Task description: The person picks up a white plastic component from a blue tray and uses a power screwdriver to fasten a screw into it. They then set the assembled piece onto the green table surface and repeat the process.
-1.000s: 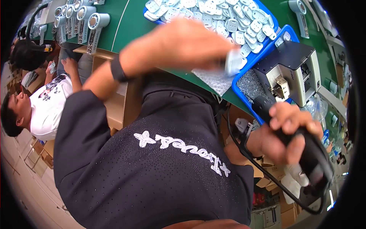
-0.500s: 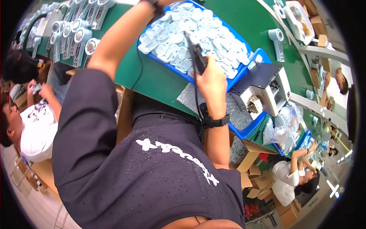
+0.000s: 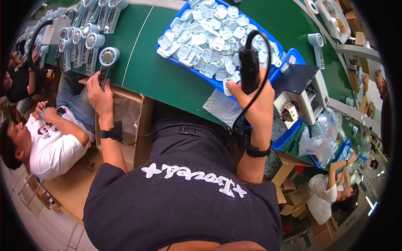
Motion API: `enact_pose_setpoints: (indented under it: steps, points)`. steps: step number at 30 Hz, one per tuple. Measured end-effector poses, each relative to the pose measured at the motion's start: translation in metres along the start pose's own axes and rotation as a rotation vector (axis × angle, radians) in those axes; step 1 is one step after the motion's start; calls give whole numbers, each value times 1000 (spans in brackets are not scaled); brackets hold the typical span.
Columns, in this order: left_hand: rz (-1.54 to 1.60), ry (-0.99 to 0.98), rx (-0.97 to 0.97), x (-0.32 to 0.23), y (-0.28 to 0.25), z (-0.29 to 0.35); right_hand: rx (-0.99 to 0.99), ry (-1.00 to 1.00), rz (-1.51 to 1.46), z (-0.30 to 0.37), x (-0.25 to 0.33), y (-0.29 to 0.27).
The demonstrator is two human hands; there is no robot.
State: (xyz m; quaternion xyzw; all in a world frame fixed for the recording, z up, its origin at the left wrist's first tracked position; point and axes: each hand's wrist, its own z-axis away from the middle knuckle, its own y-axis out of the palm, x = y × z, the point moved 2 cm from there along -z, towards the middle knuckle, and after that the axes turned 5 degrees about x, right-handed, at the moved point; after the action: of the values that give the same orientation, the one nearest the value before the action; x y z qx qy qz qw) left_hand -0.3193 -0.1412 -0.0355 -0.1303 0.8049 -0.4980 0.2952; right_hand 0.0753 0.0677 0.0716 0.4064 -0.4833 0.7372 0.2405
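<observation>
At the table's near left edge my left hand is closed around the handle of a light blue handheld fan; dark inner parts show along the handle. My right hand grips a black corded electric screwdriver, its cable looping over the top and down past the wrist. By my right thumb is a small light blue plastic cover, apparently pinched there. Just beyond that hand lies a blue bin heaped with similar light blue covers.
More handheld fans stand in rows at the far left of the green table. Right of the bin sits a white and dark machine. Bubble wrap lies at the near edge. A seated person works at my left.
My left hand has come back from beyond the bin to the left table edge and now holds a fan. My right hand moved slightly right and nearer, with the screwdriver still in it.
</observation>
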Motion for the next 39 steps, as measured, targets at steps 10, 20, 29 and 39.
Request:
enact_pose_setpoints:
  steps: [10, 20, 29, 39]
  points:
    - [957, 382, 42, -173, -15, 23, 93, 57, -562, 49, -5, -10]
    - [1365, 806, 940, -313, 34, 53, -54, -76, -382, 91, -29, -12]
    - [1299, 879, 986, -327, 58, 65, -616, -549, -540, 81, -22, -84]
    - [1223, 912, 895, -337, 61, 71, -590, -495, -647, 71, -43, -110]
